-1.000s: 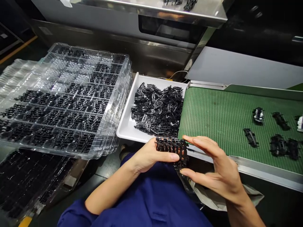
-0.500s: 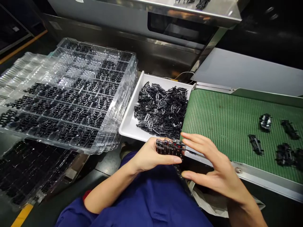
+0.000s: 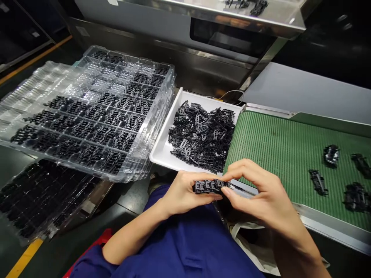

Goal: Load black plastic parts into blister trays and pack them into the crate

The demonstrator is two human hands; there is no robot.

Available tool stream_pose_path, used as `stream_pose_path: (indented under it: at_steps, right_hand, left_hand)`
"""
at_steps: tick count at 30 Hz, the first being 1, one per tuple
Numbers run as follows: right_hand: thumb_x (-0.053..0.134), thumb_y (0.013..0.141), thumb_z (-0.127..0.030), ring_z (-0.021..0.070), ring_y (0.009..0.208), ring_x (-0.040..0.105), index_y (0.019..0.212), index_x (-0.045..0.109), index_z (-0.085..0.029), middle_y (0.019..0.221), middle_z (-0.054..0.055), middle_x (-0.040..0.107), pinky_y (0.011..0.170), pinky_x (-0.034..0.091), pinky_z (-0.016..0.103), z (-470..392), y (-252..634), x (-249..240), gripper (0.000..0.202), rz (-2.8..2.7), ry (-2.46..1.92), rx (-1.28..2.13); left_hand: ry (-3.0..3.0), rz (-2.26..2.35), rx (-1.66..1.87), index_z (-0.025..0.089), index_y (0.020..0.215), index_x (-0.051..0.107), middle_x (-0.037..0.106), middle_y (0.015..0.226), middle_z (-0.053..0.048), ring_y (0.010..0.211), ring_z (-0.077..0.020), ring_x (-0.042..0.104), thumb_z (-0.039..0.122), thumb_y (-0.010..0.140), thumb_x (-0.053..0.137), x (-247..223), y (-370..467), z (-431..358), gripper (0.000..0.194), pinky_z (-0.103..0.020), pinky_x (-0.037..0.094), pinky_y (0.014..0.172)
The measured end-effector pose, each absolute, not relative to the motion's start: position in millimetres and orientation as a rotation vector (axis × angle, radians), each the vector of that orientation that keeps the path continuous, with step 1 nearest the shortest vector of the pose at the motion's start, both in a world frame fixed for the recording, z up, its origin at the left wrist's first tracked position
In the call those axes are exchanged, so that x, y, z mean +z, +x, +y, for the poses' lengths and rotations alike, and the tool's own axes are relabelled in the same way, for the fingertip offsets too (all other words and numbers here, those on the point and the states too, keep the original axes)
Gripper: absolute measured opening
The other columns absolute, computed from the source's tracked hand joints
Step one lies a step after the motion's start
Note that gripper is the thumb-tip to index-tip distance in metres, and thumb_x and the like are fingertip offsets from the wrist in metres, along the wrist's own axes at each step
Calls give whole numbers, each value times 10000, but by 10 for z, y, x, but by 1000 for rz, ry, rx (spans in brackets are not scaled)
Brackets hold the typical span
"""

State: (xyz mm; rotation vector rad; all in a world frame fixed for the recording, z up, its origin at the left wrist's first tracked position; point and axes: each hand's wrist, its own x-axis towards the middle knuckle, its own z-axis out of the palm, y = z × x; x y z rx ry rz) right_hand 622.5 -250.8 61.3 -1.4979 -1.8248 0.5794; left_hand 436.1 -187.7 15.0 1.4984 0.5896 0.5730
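My left hand (image 3: 181, 195) is wrapped round a row of small black plastic parts (image 3: 207, 186), thumb below and fingers above. At the right end of that row, the thumb and forefinger of my right hand (image 3: 255, 185) pinch the parts. Just beyond my hands, a white tray (image 3: 162, 148) holds a loose heap of similar black parts (image 3: 203, 133). On the left, stacked clear plastic trays (image 3: 136, 154) have compartments filled with rows of black parts; several compartments near the back show no black parts.
A green conveyor belt (image 3: 269, 143) with several black parts (image 3: 318, 182) lies on the right. More filled trays (image 3: 34, 197) sit low at the left. A metal shelf (image 3: 261, 23) crosses the top. A whitish bag (image 3: 252, 247) hangs below the belt.
My right hand has closed from a spread pose onto the right end of the row. The held row has tilted, showing another side. The whole view has shifted slightly.
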Motion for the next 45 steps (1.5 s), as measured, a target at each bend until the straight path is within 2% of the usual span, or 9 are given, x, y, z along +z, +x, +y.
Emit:
stream_pose_path:
  at_steps: [12, 20, 24, 26, 29, 32, 35, 40, 45]
  right_hand:
    - [648, 822, -178, 170, 856, 567, 931, 572, -251, 924, 10, 583, 757, 436, 311, -2170, 5489, 667, 152, -1999, -1336, 682]
    - [691, 841, -282, 165, 906, 553, 1037, 627, -289, 997, 19, 567, 808, 455, 277, -1832, 4842, 637, 207, -1694, -1208, 898]
    - [743, 802, -289, 123, 782, 533, 873, 612, -260, 868, -13, 554, 730, 463, 218, -1602, 4540, 457, 151, -1281, -1212, 1170]
    - [778, 764, -309, 123, 751, 539, 803, 596, -240, 794, -20, 562, 706, 468, 216, -1463, 4362, 372, 198, -1221, -1172, 1318]
    - [800, 728, -377, 137, 767, 577, 850, 622, -237, 811, -12, 603, 717, 487, 239, -1253, 4094, 315, 257, -1212, -1088, 1493]
    - [743, 738, -539, 215, 922, 639, 1020, 678, -231, 983, 55, 684, 838, 506, 329, -1074, 3853, 335, 422, -1398, -968, 1666]
    - [643, 750, -676, 276, 1039, 644, 1101, 689, -223, 1096, 101, 703, 936, 481, 408, -919, 3626, 377, 575, -1546, -813, 1714]
    - [623, 764, -678, 254, 951, 653, 1082, 674, -223, 1013, 81, 711, 862, 502, 380, -591, 3260, 394, 557, -1563, -845, 1591]
    - [505, 779, -736, 242, 861, 647, 981, 674, -185, 920, 79, 706, 770, 517, 366, -25, 2926, 388, 611, -1726, -1024, 1307]
  left_hand:
    - [1632, 642, 679, 85, 936, 749, 651, 672, -3, 580, -112, 558, 276, 811, 689, 194, 3699, -1757, 236, -189, 418, 560]
    - [1321, 710, 775, 108, 988, 760, 757, 869, -64, 761, -193, 694, 219, 723, 776, 333, 3011, -1518, 287, -258, 542, 727]
    - [1065, 713, 932, 139, 991, 766, 768, 983, -85, 956, -253, 710, 237, 681, 829, 369, 2680, -1358, 331, -379, 534, 943]
    - [1125, 713, 983, 170, 991, 772, 759, 1054, -90, 1175, -294, 627, 238, 682, 833, 361, 2509, -1267, 322, -467, 379, 1125]
    - [1314, 715, 995, 214, 1008, 770, 580, 1392, -102, 1469, -330, 250, 297, 679, 847, 358, 2228, -1125, 348, -534, 80, 1218]
    - [1497, 732, 882, 235, 1032, 762, 260, 1605, -61, 1497, -364, -30, 439, 669, 840, 371, 1955, -989, 423, -570, -43, 1192]
    - [1625, 818, 771, 277, 1216, 679, 133, 1642, -58, 1474, -388, -153, 632, 639, 776, 363, 1732, -853, 684, -617, -136, 1143]
    - [1680, 913, 768, 307, 1458, 432, 78, 1650, -93, 1466, -394, -195, 812, 581, 640, 310, 1442, -527, 1032, -631, -208, 1103]
    - [1588, 890, 787, 233, 1461, 436, 314, 1582, -142, 1501, -384, 41, 859, 620, 555, 296, 1173, -5, 1056, -562, -21, 1203]
